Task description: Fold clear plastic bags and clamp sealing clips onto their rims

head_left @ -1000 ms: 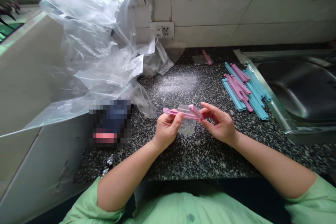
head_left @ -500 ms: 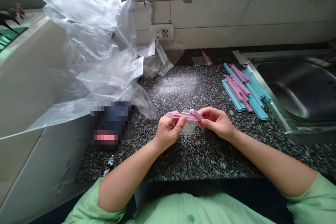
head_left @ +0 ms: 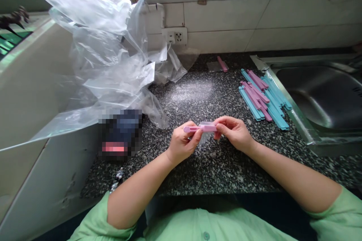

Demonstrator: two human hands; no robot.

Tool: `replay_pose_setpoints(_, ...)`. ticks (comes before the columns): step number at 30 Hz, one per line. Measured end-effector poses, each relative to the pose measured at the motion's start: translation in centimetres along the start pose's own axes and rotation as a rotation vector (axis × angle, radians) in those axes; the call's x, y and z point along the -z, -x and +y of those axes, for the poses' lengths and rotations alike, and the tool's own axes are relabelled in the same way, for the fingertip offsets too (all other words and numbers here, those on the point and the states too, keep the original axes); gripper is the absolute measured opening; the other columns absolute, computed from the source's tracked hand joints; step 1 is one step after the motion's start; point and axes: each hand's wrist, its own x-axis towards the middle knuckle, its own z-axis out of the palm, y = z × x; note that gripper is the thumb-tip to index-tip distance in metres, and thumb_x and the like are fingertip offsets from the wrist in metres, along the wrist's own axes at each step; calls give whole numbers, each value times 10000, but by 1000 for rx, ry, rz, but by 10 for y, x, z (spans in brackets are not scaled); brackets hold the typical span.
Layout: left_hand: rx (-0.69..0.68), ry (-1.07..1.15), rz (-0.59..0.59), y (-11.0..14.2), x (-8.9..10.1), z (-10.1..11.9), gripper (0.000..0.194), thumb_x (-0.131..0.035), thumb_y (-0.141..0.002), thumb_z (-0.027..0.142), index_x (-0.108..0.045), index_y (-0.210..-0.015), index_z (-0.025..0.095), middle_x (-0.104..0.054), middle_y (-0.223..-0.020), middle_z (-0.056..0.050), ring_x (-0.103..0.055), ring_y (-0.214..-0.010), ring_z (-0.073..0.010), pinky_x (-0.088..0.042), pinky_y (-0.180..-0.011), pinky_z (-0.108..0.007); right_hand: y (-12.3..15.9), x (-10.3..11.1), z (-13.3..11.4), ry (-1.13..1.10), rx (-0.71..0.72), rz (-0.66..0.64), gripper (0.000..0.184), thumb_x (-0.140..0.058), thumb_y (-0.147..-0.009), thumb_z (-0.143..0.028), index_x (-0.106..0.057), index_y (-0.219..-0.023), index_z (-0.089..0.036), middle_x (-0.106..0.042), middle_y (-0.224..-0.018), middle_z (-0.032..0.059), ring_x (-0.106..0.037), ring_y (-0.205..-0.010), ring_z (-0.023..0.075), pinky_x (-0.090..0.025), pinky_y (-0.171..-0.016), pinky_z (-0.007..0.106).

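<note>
Between my two hands, above the counter, is a pink bag clip (head_left: 208,127) with a small piece of clear plastic film (head_left: 205,138) caught in it. My left hand (head_left: 184,141) pinches the clip's left part, its round end poking out past the fingers. My right hand (head_left: 232,132) grips the other end between thumb and fingers. The clip's short arm lies along the long one. To the right is a pile of pink and blue bag clips (head_left: 264,99). Farther back, another pink clip (head_left: 222,64) lies with clear film.
Large crumpled clear plastic bags (head_left: 113,52) fill the left side. A blurred-out dark object, likely a phone (head_left: 121,130), lies before them, with a beaded strap (head_left: 117,179). White powder (head_left: 192,89) is spread on the speckled counter (head_left: 215,173). A steel sink (head_left: 319,98) is at the right; a socket (head_left: 178,37) is on the wall.
The clip's short arm has swung down from a raised angle to lie along the long arm, over the film. My right fingers have closed in on that end. The view tilted slightly upward.
</note>
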Motion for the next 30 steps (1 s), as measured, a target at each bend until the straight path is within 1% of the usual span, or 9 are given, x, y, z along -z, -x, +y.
replay_pose_setpoints(4, -24, 12, -30, 1, -1, -1, 228, -496, -817, 108, -489, -591, 136, -406, -562, 26, -371, -476, -47, -274, -445, -177, 1, -4, -4, 62, -24, 59, 242, -677, -703, -401, -621, -705, -166, -611, -505, -29, -565, -461, 77, -475, -495, 194)
replay_pose_setpoints(9, -14, 63, -54, 2, -1, -3, 205, -493, -820, 111, -481, -618, 143, -419, -596, 19, -387, -506, -55, -294, -467, -181, 3, -6, -6, 92, 25, 116, 230, -667, -711, -396, -624, -713, -170, -604, -518, -32, -566, -470, 81, -487, -501, 200)
replay_pose_setpoints(16, 118, 224, -95, 2, 0, -1, 186, -468, -839, 174, -466, -654, 154, -401, -619, 19, -381, -515, -67, -310, -474, -199, 5, -7, -5, 145, 93, 148, 196, -653, -729, -372, -631, -720, -177, -605, -533, -29, -579, -481, 89, -502, -506, 207)
replay_pose_setpoints(19, 144, 241, -110, 1, 1, 0, 176, -472, -834, 215, -490, -671, 152, -412, -624, 14, -400, -533, -81, -334, -498, -214, 5, -6, -3, 167, 112, 171, 178, -650, -735, -356, -629, -723, -180, -600, -535, -30, -577, -477, 90, -502, -500, 209)
replay_pose_setpoints(23, 188, 209, -67, 0, 2, -1, 214, -542, -798, 315, -522, -667, 148, -425, -607, 16, -414, -543, -95, -342, -516, -231, 4, -6, -1, 211, 146, 201, 165, -642, -741, -348, -626, -728, -184, -602, -572, -28, -577, -485, 91, -499, -502, 216)
replay_pose_setpoints(27, 328, 206, 4, -1, 3, -1, 252, -559, -787, 365, -547, -662, 146, -462, -592, 16, -422, -534, -91, -335, -507, -226, 5, -6, -1, 271, 164, 201, 161, -627, -756, -348, -627, -728, -189, -605, -600, -19, -573, -505, 97, -493, -516, 232)
replay_pose_setpoints(30, 432, 200, 35, -2, 4, 0, 265, -554, -787, 381, -537, -657, 151, -447, -559, 28, -399, -511, -84, -322, -490, -220, 6, -6, -1, 313, 185, 195, 159, -621, -763, -349, -627, -732, -193, -611, -635, -5, -567, -514, 103, -492, -523, 246)
